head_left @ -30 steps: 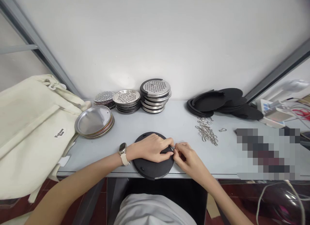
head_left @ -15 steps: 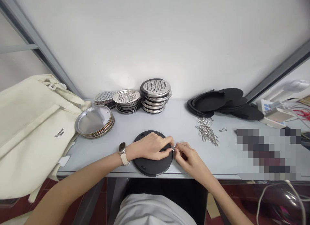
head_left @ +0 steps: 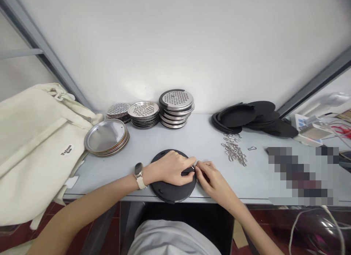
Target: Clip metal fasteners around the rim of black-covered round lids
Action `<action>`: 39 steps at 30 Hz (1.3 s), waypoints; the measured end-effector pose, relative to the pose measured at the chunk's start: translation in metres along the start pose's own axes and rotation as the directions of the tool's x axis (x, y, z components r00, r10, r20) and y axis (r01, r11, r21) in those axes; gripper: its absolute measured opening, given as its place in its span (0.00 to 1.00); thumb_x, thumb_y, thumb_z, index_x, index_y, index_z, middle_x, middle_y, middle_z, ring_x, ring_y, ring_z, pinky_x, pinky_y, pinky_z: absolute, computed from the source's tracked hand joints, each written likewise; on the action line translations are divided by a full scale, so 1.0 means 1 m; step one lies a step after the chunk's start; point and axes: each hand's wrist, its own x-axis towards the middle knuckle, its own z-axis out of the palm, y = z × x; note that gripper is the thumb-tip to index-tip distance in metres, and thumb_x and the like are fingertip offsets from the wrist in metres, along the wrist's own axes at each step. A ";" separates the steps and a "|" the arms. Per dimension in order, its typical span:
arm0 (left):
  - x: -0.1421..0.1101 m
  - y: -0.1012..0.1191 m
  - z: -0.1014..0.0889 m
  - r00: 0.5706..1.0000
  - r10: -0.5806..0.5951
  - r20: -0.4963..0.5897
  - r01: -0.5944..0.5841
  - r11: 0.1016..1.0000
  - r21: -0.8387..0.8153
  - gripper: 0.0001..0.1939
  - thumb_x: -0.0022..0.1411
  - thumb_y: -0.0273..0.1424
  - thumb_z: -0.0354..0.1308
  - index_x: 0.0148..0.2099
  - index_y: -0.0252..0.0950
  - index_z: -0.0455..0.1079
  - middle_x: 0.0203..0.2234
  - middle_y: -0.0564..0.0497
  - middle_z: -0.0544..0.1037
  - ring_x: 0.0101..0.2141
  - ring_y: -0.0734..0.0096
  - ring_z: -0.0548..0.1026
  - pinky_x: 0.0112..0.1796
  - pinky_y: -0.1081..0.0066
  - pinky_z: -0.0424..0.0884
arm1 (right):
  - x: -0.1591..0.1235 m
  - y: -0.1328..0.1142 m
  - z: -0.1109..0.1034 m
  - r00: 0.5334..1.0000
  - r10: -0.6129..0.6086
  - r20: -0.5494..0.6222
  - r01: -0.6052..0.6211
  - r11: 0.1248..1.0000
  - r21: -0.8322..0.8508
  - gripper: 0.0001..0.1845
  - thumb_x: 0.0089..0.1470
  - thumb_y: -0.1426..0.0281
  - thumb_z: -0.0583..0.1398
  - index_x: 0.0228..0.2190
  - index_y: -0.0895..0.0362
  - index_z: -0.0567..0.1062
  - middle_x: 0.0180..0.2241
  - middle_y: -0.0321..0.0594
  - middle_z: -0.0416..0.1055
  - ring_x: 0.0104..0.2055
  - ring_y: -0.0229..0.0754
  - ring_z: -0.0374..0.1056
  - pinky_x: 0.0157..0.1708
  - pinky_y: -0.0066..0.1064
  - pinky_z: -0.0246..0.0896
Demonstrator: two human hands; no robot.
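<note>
A black round disc (head_left: 170,187) lies flat at the front edge of the grey table (head_left: 197,138). My left hand (head_left: 172,168), with a watch on the wrist, rests on the disc, its fingers curled at the disc's right rim. My right hand (head_left: 211,176) pinches a small metal clip (head_left: 194,167) against that same rim. The fingertips of both hands meet there. What lies under my left fingers is hidden.
A pile of loose metal clips (head_left: 234,149) lies to the right, black discs (head_left: 246,116) behind it. Stacks of perforated metal plates (head_left: 175,108) and plain metal plates (head_left: 106,138) stand at the back left. A cream cloth bag (head_left: 33,145) hangs left. Devices and cables sit far right.
Both hands stay at the disc's right rim with only small finger shifts. The disc has moved very slightly under them.
</note>
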 end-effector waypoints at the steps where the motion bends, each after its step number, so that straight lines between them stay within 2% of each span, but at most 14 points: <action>1: 0.000 0.000 0.000 1.000 0.000 -0.002 0.000 1.000 0.001 0.07 0.60 0.34 0.51 0.34 0.37 0.59 0.19 0.53 0.72 0.21 0.67 0.72 0.22 0.70 0.56 | 0.000 0.000 -0.001 1.000 -0.006 0.011 0.006 1.000 0.002 0.14 0.63 0.70 0.46 0.25 0.53 0.58 0.22 0.35 0.62 0.29 0.42 0.61 0.36 0.35 0.59; 12: -0.001 -0.001 0.003 1.000 -0.029 0.007 0.029 1.000 -0.003 0.07 0.60 0.35 0.51 0.34 0.37 0.59 0.20 0.54 0.72 0.22 0.67 0.72 0.23 0.70 0.56 | -0.001 0.002 -0.003 0.999 -0.001 0.036 0.001 1.000 -0.002 0.15 0.62 0.72 0.47 0.23 0.53 0.54 0.22 0.34 0.58 0.30 0.42 0.59 0.35 0.34 0.57; 19: -0.001 -0.001 0.003 0.998 -0.061 -0.008 0.061 0.997 -0.057 0.15 0.60 0.36 0.52 0.47 0.36 0.58 0.23 0.54 0.75 0.24 0.64 0.75 0.25 0.70 0.60 | -0.002 0.004 -0.003 0.999 0.000 0.051 0.000 1.000 0.008 0.15 0.63 0.71 0.47 0.23 0.53 0.53 0.22 0.34 0.57 0.30 0.42 0.58 0.35 0.34 0.57; 23: -0.001 -0.002 0.004 1.000 -0.005 0.000 0.005 1.000 -0.031 0.09 0.60 0.35 0.52 0.40 0.36 0.60 0.22 0.53 0.75 0.24 0.66 0.74 0.24 0.71 0.59 | -0.003 0.004 -0.003 0.999 -0.005 0.047 0.004 1.000 0.028 0.16 0.64 0.70 0.46 0.23 0.53 0.53 0.22 0.33 0.56 0.30 0.41 0.58 0.36 0.34 0.57; 26: -0.001 -0.004 0.004 1.000 0.019 -0.006 -0.019 0.999 -0.030 0.07 0.61 0.35 0.50 0.37 0.36 0.60 0.21 0.54 0.73 0.23 0.68 0.73 0.24 0.71 0.58 | -0.003 0.005 -0.002 0.999 -0.008 0.049 0.006 0.999 0.043 0.16 0.64 0.69 0.46 0.23 0.54 0.53 0.22 0.33 0.55 0.30 0.41 0.57 0.36 0.35 0.56; 39: -0.001 -0.007 0.006 0.999 0.048 0.000 -0.047 0.997 -0.064 0.06 0.62 0.34 0.50 0.37 0.36 0.60 0.20 0.54 0.71 0.21 0.70 0.71 0.23 0.71 0.57 | -0.003 0.007 -0.004 0.996 0.000 0.091 -0.009 0.996 0.093 0.16 0.65 0.68 0.46 0.24 0.54 0.55 0.22 0.33 0.54 0.31 0.41 0.57 0.36 0.34 0.55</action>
